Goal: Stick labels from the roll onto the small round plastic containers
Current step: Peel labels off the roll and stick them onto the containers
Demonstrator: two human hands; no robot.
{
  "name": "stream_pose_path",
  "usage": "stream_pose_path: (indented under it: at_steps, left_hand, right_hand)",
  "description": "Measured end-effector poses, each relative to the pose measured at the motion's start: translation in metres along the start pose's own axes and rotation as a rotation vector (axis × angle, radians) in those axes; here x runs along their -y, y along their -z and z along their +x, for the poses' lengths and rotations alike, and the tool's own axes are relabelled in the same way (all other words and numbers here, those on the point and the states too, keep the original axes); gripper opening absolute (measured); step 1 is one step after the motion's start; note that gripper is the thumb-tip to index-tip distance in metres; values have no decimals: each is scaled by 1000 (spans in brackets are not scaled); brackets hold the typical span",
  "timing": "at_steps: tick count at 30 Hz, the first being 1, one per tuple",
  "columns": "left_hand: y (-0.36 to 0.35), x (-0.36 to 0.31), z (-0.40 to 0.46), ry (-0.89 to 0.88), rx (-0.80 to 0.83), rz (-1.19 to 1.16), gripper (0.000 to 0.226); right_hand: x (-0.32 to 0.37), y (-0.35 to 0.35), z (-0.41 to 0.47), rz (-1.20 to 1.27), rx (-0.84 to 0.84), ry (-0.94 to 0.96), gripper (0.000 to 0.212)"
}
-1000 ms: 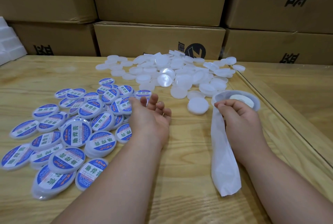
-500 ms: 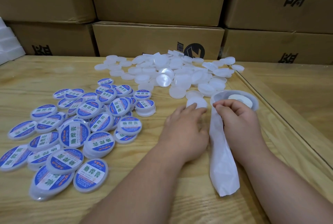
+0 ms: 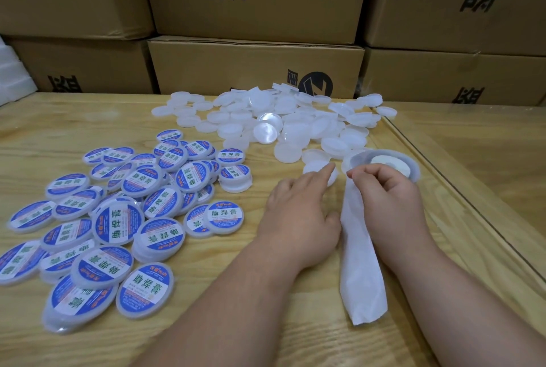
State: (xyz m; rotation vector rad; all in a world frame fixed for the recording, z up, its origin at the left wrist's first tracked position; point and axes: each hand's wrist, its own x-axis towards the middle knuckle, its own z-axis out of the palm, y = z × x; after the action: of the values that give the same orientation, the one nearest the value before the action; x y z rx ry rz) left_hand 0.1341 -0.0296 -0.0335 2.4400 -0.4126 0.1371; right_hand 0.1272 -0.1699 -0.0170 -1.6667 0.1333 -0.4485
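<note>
Containers without labels lie heaped at upper centre of the frame, on the wooden surface; the nearest blank one sits just right of centre, under the fingertip of the left hand. That hand lies palm down with its forefinger stretched onto the container and the other fingers loosely bent, probably to steady it or draw it closer for labelling. The right hand, right of centre, is curled, thumb and forefinger pinching at the top of the backing strip where it leaves the roll; whether a label is already between the fingers cannot be told. The roll lies flat just beyond the knuckles, so the strip can feed toward the person, and the spent strip trails down toward the lower right. Finished containers with blue labels are spread over the left of the frame, kept apart from the blanks. Cartons stand stacked along the top.
</note>
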Motion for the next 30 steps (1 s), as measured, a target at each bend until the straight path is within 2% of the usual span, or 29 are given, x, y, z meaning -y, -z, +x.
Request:
stream_pose_path:
  at_steps: [4,9,12,19,22,25,30]
  left_hand:
    - [0,0,0,29,-64,-25,74]
    - [-1,-1,0,-24,97,115,76]
    - [-3,-1,-1,-47,98,158,71]
    - [0,-4,-1,19,-99,-3,64]
    - [-1,-5,-1,-14,-13,78,72]
    - [-4,-4,-1,-47,78,189,67]
    - [-3,-4,-3,-33,-9,185,63]
  right_hand:
    - [5,0,-4,40,9,-23,24]
    - [7,-1,-6,-6,15,1,40]
    - [8,-1,-7,-12,12,10,35]
    - [1,1,-1,-50,-1,10,18]
    - [-5,1,2,-131,-14,49,20]
    - [-5,0,2,-222,-8,78,7]
    - [-5,1,1,-306,48,73,33]
